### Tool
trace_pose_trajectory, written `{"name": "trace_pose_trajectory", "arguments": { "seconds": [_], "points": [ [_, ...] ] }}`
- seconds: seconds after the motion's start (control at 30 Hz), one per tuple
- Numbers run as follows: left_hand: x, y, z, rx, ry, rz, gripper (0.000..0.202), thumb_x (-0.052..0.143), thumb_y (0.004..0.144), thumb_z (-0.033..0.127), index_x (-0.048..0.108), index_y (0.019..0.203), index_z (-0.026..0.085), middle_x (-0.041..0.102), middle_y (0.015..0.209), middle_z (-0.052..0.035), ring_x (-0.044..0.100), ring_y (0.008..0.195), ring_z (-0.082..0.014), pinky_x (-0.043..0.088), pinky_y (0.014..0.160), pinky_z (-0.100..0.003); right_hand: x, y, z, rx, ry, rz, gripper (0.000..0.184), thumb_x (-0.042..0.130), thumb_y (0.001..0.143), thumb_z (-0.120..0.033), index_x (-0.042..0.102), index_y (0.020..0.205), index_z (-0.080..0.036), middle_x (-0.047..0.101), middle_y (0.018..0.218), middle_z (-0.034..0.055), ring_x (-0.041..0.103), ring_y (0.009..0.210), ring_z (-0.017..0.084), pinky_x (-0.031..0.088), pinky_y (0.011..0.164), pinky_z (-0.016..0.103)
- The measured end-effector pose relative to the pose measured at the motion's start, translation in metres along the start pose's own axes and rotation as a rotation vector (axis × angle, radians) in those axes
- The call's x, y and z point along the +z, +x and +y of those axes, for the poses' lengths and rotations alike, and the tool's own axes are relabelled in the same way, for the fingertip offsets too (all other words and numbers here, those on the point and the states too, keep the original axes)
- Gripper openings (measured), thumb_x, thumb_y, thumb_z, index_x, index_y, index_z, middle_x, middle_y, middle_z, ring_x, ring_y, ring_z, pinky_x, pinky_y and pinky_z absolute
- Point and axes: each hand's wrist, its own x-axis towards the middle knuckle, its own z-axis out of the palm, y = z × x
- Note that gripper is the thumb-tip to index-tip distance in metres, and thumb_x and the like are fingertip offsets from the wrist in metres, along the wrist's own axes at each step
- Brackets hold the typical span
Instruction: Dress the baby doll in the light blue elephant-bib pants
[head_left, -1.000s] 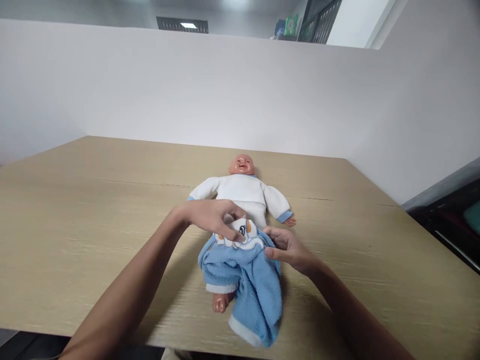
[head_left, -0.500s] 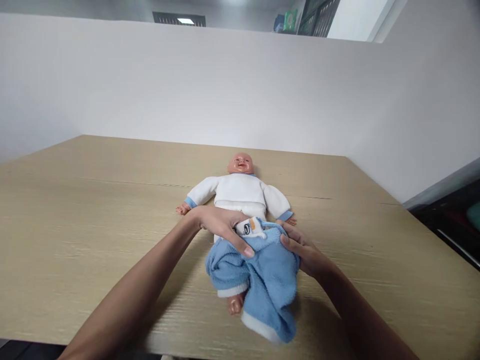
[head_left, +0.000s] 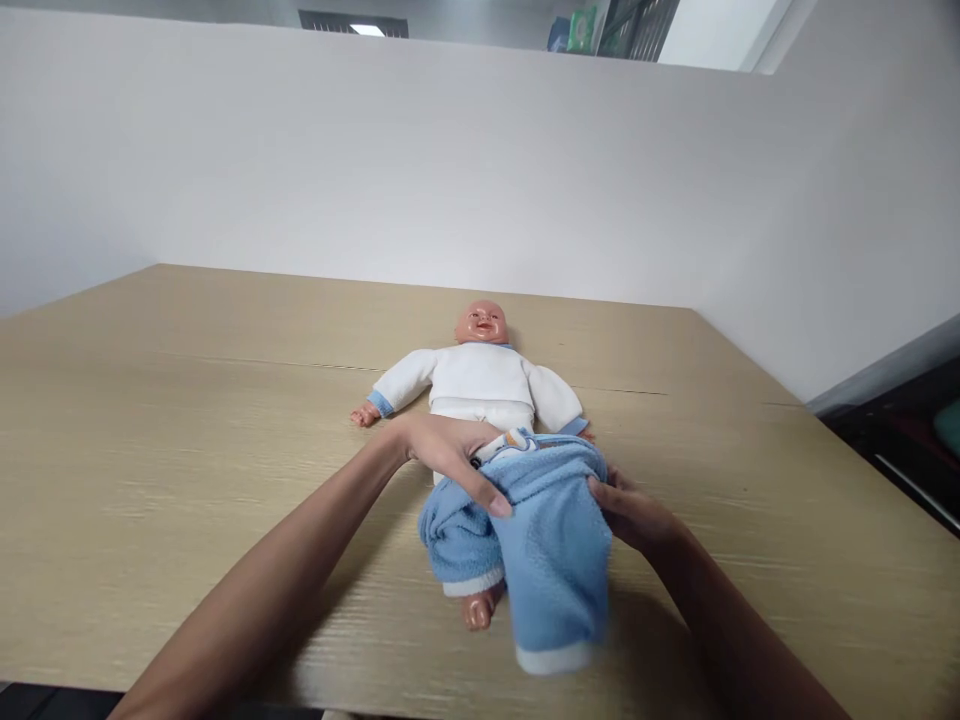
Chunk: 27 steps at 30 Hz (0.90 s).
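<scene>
A baby doll lies on its back, head away from me, in a white top with blue cuffs. Blue fleece pants with white hems cover its lower body. One doll foot sticks out of the pant leg on the left; no foot shows at the other hem. My left hand grips the waistband near its middle, thumb over the front and fingers hidden behind. At the right edge of the waist, my right hand pinches the fabric. A white patch with a print shows inside the waistband.
The doll lies on a wide wooden table close to its front edge. A pale wall rises behind the table. Dark objects stand beyond the table's right side.
My right hand has moved slightly right, drawing the waistband outward. The right pant leg now hangs straighter and flatter, and less of the printed patch shows. My left hand has hardly moved.
</scene>
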Motion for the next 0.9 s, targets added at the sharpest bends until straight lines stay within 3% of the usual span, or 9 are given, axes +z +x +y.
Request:
{"name": "trace_pose_trajectory", "arguments": {
  "seconds": [0.07, 0.17, 0.27, 0.33, 0.47, 0.57, 0.67, 0.77, 0.9],
  "points": [
    [0.001, 0.002, 0.0, 0.012, -0.014, -0.046, 0.033, 0.091, 0.081, 0.037, 0.079, 0.106, 0.019, 0.08, 0.112, -0.0012, 0.073, 0.104, -0.0244, 0.061, 0.095, -0.028, 0.002, 0.001, -0.002, 0.003, -0.028, 0.012, 0.061, 0.079, 0.085, -0.072, 0.075, 0.122, -0.024, 0.073, 0.097, 0.0057, 0.068, 0.089, 0.022, 0.058, 0.085, 0.035],
    [0.0, 0.004, -0.003, -0.002, -0.02, -0.065, 0.036, 0.09, 0.083, 0.043, 0.082, 0.108, 0.018, 0.081, 0.114, -0.0036, 0.074, 0.107, -0.0271, 0.063, 0.099, -0.032, 0.003, 0.001, -0.011, 0.078, -0.126, -0.173, 0.06, 0.077, 0.09, -0.067, 0.073, 0.129, -0.022, 0.074, 0.103, 0.0057, 0.068, 0.099, 0.022, 0.056, 0.096, 0.036],
    [-0.002, 0.006, -0.01, 0.015, -0.047, -0.087, 0.042, 0.088, 0.084, 0.046, 0.081, 0.114, 0.017, 0.081, 0.12, -0.0043, 0.074, 0.115, -0.0278, 0.059, 0.108, -0.032, 0.002, 0.002, -0.016, 0.179, -0.129, -0.439, 0.064, 0.081, 0.085, -0.068, 0.074, 0.123, -0.017, 0.072, 0.102, 0.0049, 0.066, 0.092, 0.02, 0.055, 0.087, 0.029],
    [-0.002, 0.007, -0.014, 0.047, -0.071, -0.101, 0.042, 0.09, 0.083, 0.043, 0.081, 0.113, 0.016, 0.081, 0.119, -0.005, 0.075, 0.114, -0.027, 0.059, 0.106, -0.031, 0.001, 0.002, -0.015, 0.188, -0.094, -0.495, 0.067, 0.09, 0.075, -0.065, 0.075, 0.118, -0.015, 0.07, 0.097, 0.0032, 0.064, 0.087, 0.018, 0.054, 0.079, 0.025],
    [-0.001, 0.009, -0.016, 0.039, -0.097, -0.141, 0.042, 0.099, 0.072, 0.036, 0.082, 0.104, 0.015, 0.084, 0.108, -0.0045, 0.078, 0.1, -0.0251, 0.064, 0.092, -0.028, -0.003, 0.003, -0.006, 0.071, -0.072, -0.309, 0.062, 0.095, 0.07, -0.058, 0.075, 0.113, -0.018, 0.068, 0.09, 0.0008, 0.06, 0.08, 0.016, 0.053, 0.074, 0.024],
    [0.0, 0.009, -0.013, 0.033, -0.079, -0.155, 0.043, 0.1, 0.071, 0.035, 0.083, 0.106, 0.015, 0.084, 0.112, -0.0063, 0.079, 0.102, -0.0269, 0.064, 0.093, -0.029, -0.004, 0.001, 0.0, 0.006, -0.06, -0.118, 0.06, 0.09, 0.078, -0.061, 0.074, 0.121, -0.021, 0.071, 0.098, 0.0032, 0.065, 0.088, 0.019, 0.056, 0.083, 0.029],
    [-0.001, 0.007, -0.012, 0.068, -0.046, -0.141, 0.04, 0.095, 0.078, 0.037, 0.083, 0.109, 0.015, 0.083, 0.116, -0.0087, 0.079, 0.106, -0.0295, 0.064, 0.097, -0.032, -0.003, -0.003, -0.001, -0.003, -0.067, -0.081, 0.062, 0.085, 0.084, -0.064, 0.072, 0.128, -0.022, 0.074, 0.102, 0.005, 0.068, 0.095, 0.022, 0.057, 0.092, 0.033],
    [-0.003, 0.006, -0.013, 0.116, -0.022, -0.137, 0.033, 0.084, 0.09, 0.04, 0.083, 0.11, 0.014, 0.082, 0.116, -0.0088, 0.078, 0.109, -0.0281, 0.061, 0.103, -0.032, 0.003, -0.005, -0.011, 0.055, -0.077, -0.234, 0.065, 0.081, 0.087, -0.064, 0.07, 0.134, -0.021, 0.076, 0.109, 0.0065, 0.071, 0.101, 0.023, 0.057, 0.094, 0.033],
    [-0.003, 0.008, -0.015, 0.178, -0.045, -0.129, 0.033, 0.078, 0.096, 0.041, 0.082, 0.112, 0.012, 0.08, 0.122, -0.0078, 0.073, 0.12, -0.0265, 0.056, 0.111, -0.031, 0.013, -0.006, -0.025, 0.145, -0.017, -0.529, 0.084, 0.09, 0.076, -0.062, 0.064, 0.143, -0.018, 0.077, 0.116, 0.0102, 0.072, 0.114, 0.028, 0.056, 0.1, 0.036]
  ]
}}
